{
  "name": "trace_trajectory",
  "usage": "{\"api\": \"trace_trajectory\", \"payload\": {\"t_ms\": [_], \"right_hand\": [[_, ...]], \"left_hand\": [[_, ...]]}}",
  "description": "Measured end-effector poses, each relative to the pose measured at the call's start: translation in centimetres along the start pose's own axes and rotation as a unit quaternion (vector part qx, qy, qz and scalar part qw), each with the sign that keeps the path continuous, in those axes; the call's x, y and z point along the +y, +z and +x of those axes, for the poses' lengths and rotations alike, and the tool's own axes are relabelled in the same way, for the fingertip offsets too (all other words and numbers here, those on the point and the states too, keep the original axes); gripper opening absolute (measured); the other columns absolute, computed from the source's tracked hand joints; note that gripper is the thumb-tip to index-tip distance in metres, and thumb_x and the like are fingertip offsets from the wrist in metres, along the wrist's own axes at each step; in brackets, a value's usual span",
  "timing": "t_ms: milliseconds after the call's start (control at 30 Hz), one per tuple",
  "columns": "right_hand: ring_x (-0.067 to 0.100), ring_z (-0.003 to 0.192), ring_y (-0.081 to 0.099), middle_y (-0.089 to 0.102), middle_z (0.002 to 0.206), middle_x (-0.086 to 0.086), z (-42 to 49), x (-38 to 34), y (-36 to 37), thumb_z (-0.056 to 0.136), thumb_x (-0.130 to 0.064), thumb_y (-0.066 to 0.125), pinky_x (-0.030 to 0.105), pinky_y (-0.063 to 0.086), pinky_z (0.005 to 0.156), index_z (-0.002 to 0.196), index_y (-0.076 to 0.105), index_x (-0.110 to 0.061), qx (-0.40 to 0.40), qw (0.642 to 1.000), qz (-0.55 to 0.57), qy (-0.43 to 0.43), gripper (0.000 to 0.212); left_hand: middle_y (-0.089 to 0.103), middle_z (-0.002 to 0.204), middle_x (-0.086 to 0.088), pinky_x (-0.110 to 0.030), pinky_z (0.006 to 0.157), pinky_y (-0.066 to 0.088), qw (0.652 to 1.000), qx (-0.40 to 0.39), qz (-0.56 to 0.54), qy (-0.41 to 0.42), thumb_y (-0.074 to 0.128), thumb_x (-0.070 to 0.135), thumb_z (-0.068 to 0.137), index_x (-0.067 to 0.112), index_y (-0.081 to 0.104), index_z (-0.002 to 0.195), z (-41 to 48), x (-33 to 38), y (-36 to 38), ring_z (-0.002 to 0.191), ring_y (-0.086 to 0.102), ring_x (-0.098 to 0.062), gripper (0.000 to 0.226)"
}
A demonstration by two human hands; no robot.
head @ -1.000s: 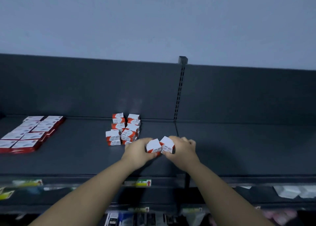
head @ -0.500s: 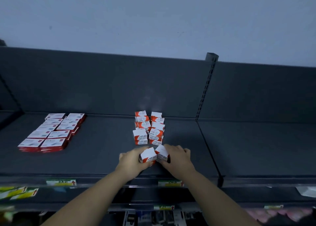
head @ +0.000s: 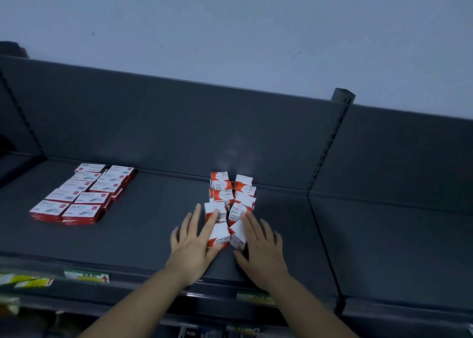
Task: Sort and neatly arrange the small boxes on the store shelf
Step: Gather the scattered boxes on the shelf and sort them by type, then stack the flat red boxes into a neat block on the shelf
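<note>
Cardboard paper-clip boxes in two rows, front pair askew.
Likely light, stiff, easy to topple; pressed on outer sides by left hand and right hand, fingers straight.

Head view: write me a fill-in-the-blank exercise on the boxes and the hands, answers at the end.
1. The small boxes carry the print "PAPER ____".
2. The flat boxes lie on the shelf to the ____ of the small boxes.
3. The flat boxes form ____ rows running front to back.
4. The left hand and right hand press the nearest small boxes with fingers ____, not curled.

Missing words: clips; left; two; straight.
</note>
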State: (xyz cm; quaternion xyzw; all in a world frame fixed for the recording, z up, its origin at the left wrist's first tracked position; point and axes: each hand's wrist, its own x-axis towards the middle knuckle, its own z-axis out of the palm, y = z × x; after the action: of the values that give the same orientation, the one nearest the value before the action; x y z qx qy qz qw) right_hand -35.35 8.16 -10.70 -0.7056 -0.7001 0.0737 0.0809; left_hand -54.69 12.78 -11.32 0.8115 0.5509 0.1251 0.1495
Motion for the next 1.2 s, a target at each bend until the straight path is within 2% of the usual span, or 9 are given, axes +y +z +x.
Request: {"api": "trace_trajectory", "payload": {"t_ms": [100,200,300,567,667,767,967,1100,1200], "right_hand": [[0.019,0.152,0.000,-0.009,0.164,-0.017,0.1,-0.3,-0.5,0.092,-0.060,0.038,0.049,0.008,0.120,0.157,-0.003,-0.035,-0.008,1.000,0.017,0.006,0.081],[0.024,0.128,0.050,0.046,0.148,-0.007,0.7,-1.6,-1.2,0.079,-0.068,0.046,0.051,0.041,0.098,0.140,0.051,-0.026,0.073,0.997,-0.016,0.008,0.074],[0.021,0.105,0.061,0.064,0.120,-0.005,2.1,-3.0,-2.0,0.078,-0.059,0.050,0.045,0.045,0.084,0.112,0.066,-0.021,0.164,0.986,-0.027,-0.023,0.054],[0.024,0.124,0.059,0.062,0.134,0.000,5.6,-8.8,-2.5,0.087,-0.056,0.035,0.053,0.049,0.093,0.130,0.064,-0.016,0.125,0.990,-0.063,-0.017,0.065],[0.021,0.149,0.024,0.029,0.161,-0.003,6.9,-12.1,-2.3,0.083,-0.064,0.005,0.055,0.023,0.116,0.152,0.036,-0.021,0.076,0.995,-0.057,-0.020,0.087],[0.018,0.153,-0.003,0.002,0.167,-0.005,8.0,-16.1,-1.4,0.071,-0.065,-0.014,0.050,-0.003,0.120,0.158,0.012,-0.023,0.040,0.999,-0.026,-0.018,0.100],[0.016,0.152,-0.012,-0.006,0.166,-0.007,9.9,-24.5,1.9,0.069,-0.070,-0.012,0.052,-0.011,0.118,0.158,0.006,-0.023,-0.030,0.998,-0.004,-0.048,0.102],[0.015,0.151,-0.015,-0.010,0.166,-0.008,10.4,-28.8,4.2,0.098,-0.065,0.017,0.052,-0.013,0.117,0.159,0.001,-0.024,-0.078,0.996,0.001,-0.052,0.075],[0.017,0.152,-0.014,-0.010,0.165,-0.010,10.8,-31.5,5.3,0.094,-0.066,0.013,0.054,-0.012,0.118,0.158,-0.002,-0.025,-0.085,0.994,0.005,-0.065,0.077]], "left_hand": [[-0.043,0.148,0.016,-0.047,0.118,-0.004,1.000,-0.004,0.003,-0.003,0.020,0.068,0.092,0.051,-0.025,0.143,0.0,0.0,0.2,0.143,-0.026,-0.011,0.071],[-0.030,0.155,0.017,-0.044,0.118,-0.004,1.000,-0.008,0.013,0.007,0.021,0.069,0.090,0.046,-0.013,0.149,0.5,0.0,-0.5,0.147,-0.018,-0.013,0.072],[-0.025,0.156,0.020,-0.039,0.116,-0.009,1.000,-0.012,0.003,0.020,0.017,0.074,0.086,0.039,-0.011,0.152,0.6,0.3,-1.5,0.145,-0.021,-0.005,0.080],[-0.018,0.158,0.018,-0.040,0.118,-0.012,1.000,0.004,0.026,0.005,-0.008,0.071,0.078,0.030,-0.011,0.154,0.5,-5.6,-6.6,0.143,-0.023,0.002,0.086],[-0.017,0.158,0.017,-0.043,0.117,-0.012,0.998,0.004,0.056,0.000,-0.010,0.071,0.075,0.029,-0.009,0.154,0.4,-9.4,-8.6,0.142,-0.024,0.000,0.090],[-0.016,0.159,0.017,-0.043,0.116,-0.012,0.997,0.002,0.075,0.010,-0.010,0.075,0.076,0.029,-0.006,0.155,0.1,-13.2,-10.2,0.141,-0.024,0.001,0.091],[-0.014,0.160,0.016,-0.042,0.116,-0.013,0.993,-0.006,0.116,0.023,-0.008,0.067,0.075,0.030,-0.006,0.155,-0.3,-22.1,-12.8,0.137,-0.024,0.005,0.088],[-0.014,0.159,0.017,-0.043,0.117,-0.011,0.995,-0.009,0.095,0.017,-0.006,0.068,0.074,0.031,-0.006,0.154,-1.2,-26.5,-13.9,0.137,-0.023,0.003,0.088],[-0.020,0.152,0.022,-0.041,0.118,-0.010,0.997,-0.003,0.073,0.021,-0.006,0.067,0.074,0.031,-0.007,0.154,-1.6,-28.6,-15.1,0.137,-0.023,0.004,0.087]]}}
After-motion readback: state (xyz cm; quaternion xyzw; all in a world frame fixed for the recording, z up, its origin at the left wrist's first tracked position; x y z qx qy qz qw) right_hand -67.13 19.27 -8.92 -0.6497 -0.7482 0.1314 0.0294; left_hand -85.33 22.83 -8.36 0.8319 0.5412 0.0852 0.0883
